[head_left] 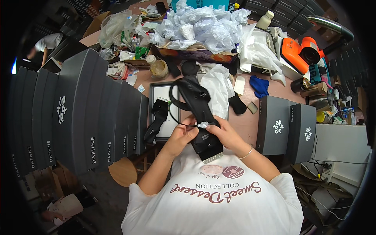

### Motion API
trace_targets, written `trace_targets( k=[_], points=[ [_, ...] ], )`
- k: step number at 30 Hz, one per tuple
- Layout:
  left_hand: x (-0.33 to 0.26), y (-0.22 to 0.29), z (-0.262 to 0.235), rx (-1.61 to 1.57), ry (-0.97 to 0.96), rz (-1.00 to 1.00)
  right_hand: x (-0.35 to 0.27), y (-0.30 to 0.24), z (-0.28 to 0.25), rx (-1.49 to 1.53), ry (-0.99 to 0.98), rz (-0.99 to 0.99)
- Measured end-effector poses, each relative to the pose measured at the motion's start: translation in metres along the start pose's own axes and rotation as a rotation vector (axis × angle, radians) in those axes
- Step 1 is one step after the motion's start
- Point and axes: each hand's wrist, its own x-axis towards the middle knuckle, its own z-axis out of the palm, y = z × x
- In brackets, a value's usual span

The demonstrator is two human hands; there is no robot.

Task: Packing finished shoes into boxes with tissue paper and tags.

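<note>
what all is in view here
held sandal: one, black, centre
scrap: one, white, on held sandal
open box: one, dark rim, left of centre
second sandal: one, black, at open box
left shoeboxes: several, dark grey, left
right shoeboxes: two, dark grey, right
table: one, pinkish, centre
wrapping: one heap, whitish, back
machine: one, orange, back right
jar: one, yellowish, behind open box
cloth: one, blue, right of centre
other person: one, white top, upper left
left hand: one, bare, on held sandal
right hand: one, bare, on held sandal
</note>
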Motion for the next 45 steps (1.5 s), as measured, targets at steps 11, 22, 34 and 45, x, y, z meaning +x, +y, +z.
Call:
trace_targets(
  k=[11, 22, 34, 45],
  points=[
    [0.026, 0.055, -0.056, -0.213, 0.257, 0.258, 0.014, -0.003, -0.085, -1.11, -0.205, -0.044],
    [0.013, 0.018, -0.051, -0.183, 0.258, 0.007, 0.043, -0.029, -0.11, -1.135, 0.543, -0.593],
    [0.025, 0.007, -0.062, -0.214, 0.313, -0.077, 0.037, -0.001, -0.087, -1.362, 0.087, -0.381],
    [0.037, 0.011, -0.058, -0.266, 0.249, -0.013, 0.058, 0.072, -0.072, -0.194, 0.046, 0.015]
  ],
)
